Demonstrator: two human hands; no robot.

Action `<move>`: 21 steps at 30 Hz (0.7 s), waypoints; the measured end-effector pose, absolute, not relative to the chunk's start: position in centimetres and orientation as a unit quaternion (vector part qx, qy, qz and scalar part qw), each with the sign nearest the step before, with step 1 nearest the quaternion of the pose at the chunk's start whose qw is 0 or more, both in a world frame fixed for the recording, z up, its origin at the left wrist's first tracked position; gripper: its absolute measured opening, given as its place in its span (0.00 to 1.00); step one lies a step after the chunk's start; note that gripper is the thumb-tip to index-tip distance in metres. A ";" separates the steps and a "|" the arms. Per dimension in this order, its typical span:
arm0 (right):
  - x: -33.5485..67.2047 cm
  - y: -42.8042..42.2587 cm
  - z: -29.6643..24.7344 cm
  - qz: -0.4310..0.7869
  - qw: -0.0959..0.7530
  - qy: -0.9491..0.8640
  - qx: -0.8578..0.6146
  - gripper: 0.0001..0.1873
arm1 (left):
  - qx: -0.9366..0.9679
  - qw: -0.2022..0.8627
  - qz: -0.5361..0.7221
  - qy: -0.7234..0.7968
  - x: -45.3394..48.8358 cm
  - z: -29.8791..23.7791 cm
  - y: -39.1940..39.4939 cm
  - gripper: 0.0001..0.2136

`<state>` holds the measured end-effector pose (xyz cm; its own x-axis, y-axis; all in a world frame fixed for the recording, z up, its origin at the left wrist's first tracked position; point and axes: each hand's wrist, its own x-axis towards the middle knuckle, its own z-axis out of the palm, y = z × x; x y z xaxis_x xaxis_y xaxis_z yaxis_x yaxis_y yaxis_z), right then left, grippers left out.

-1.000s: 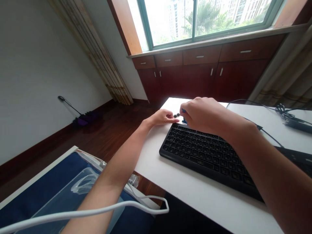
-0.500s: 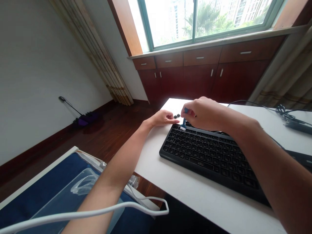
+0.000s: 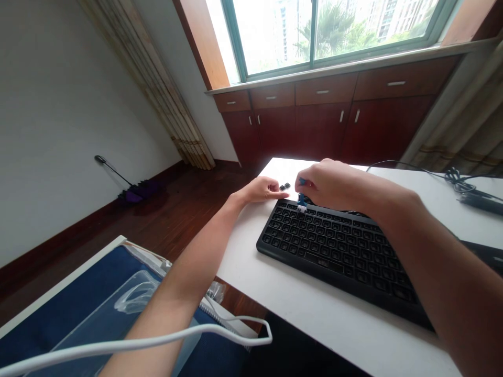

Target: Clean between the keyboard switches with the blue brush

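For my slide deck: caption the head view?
Right hand holds small blue brush on black keyboard; left hand rests beside.

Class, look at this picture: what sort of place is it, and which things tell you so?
Probably a room in a home or small office: a white desk bearing a black keyboard, wooden cabinets under a wide window, and a broom by the wall.

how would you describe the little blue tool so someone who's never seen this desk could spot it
Start at the black keyboard on the white desk and go to its far left corner. There the right hand pinches a small blue brush, held upright with its white tip on the top key row. It is the only blue thing there; the two loose keycaps beside it are black.
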<state>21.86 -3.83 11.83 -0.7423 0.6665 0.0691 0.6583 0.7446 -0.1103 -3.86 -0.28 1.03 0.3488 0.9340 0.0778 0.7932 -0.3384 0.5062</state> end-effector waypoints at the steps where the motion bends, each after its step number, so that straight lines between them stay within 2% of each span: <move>1: 21.9 -3.8 11.8 0.039 0.055 -0.934 -0.351 0.13 | 0.798 0.196 0.180 0.541 -3.8 1.0 -0.3 0.24; 15: 21.5 -3.7 11.2 0.031 0.084 -0.954 -0.287 0.15 | 0.796 0.196 0.191 0.540 -3.9 0.7 -0.1 0.23; 21: 21.2 -4.0 11.4 0.043 0.138 -0.953 -0.267 0.17 | 0.795 0.201 0.176 0.545 -3.9 1.1 -0.2 0.22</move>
<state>21.19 -3.97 11.37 -0.8194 0.5201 0.2410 0.4966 0.8541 -0.1549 -3.87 -0.18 1.09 0.3436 0.9371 0.0609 0.7953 -0.3249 0.5118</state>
